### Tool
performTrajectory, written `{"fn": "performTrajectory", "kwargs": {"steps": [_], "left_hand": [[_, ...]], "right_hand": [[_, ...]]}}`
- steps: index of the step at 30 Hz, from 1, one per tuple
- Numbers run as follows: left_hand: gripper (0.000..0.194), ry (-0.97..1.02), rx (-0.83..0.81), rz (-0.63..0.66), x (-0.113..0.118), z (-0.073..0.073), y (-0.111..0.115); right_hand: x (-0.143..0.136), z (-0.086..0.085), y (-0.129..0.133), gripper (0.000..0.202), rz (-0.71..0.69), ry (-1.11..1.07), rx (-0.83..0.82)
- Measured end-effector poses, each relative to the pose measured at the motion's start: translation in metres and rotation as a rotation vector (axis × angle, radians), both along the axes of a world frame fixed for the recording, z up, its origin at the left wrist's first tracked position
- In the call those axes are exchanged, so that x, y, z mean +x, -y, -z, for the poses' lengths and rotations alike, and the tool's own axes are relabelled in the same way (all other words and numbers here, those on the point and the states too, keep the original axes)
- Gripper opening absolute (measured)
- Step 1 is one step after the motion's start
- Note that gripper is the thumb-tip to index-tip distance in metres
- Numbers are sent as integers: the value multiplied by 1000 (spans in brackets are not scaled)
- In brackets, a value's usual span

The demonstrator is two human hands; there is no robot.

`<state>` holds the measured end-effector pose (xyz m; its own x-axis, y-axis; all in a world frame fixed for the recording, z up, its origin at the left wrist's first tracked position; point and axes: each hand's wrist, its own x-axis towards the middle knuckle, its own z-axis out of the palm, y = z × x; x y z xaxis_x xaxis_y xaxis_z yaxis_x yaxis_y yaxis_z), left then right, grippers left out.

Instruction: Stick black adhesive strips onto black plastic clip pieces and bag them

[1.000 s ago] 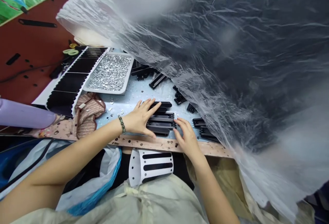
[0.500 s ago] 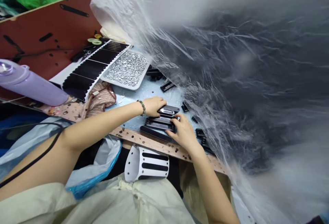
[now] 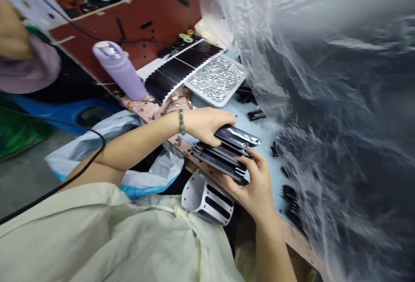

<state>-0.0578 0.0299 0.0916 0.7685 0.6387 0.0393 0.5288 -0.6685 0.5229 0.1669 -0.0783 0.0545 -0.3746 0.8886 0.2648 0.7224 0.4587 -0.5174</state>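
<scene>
My left hand (image 3: 207, 125), with a green bead bracelet on the wrist, is closed around the left ends of glossy black strips (image 3: 241, 135) with rounded ends and a small hole. Just below them lie several long black slotted plastic pieces (image 3: 220, 160), stacked side by side near the table's front edge. My right hand (image 3: 256, 182) grips the right ends of these slotted pieces, thumb on the near side and fingers on the far side. The undersides of the pieces are hidden.
A white tray of small silvery parts (image 3: 215, 79) stands behind my hands, beside a sheet of black strips (image 3: 181, 68). A purple bottle (image 3: 121, 72) is at left. Clear plastic sheeting (image 3: 324, 100) hangs over the right side. More black pieces (image 3: 290, 198) lie at right.
The view has swung left, so things appear further right. The black pieces are now bunched at the front edge; glossy strips show in my left hand's grip.
</scene>
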Motion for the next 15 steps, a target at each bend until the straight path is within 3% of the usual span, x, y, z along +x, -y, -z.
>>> {"fn": "performTrajectory", "kwargs": {"steps": [3, 6, 8, 10, 12, 15], "left_hand": [[37, -123, -123, -103, -75, -14, 36], [43, -261, -273, -307, -150, 2, 79], [48, -335, -372, -457, -190, 25, 106], [63, -355, -469, -540, -217, 48, 130], [72, -311, -503, -641, -231, 62, 150], [66, -225, -514, -758, -233, 66, 170]], "right_hand": [[-68, 1, 13, 44, -175, -34, -55], [-103, 4, 19, 55, -404, 16, -129], [-90, 7, 16, 50, -381, 52, -149], [-56, 13, 12, 47, -241, 108, -134], [-15, 23, 8, 50, -141, 242, -104], [17, 37, 5, 45, -141, 426, -151]]}}
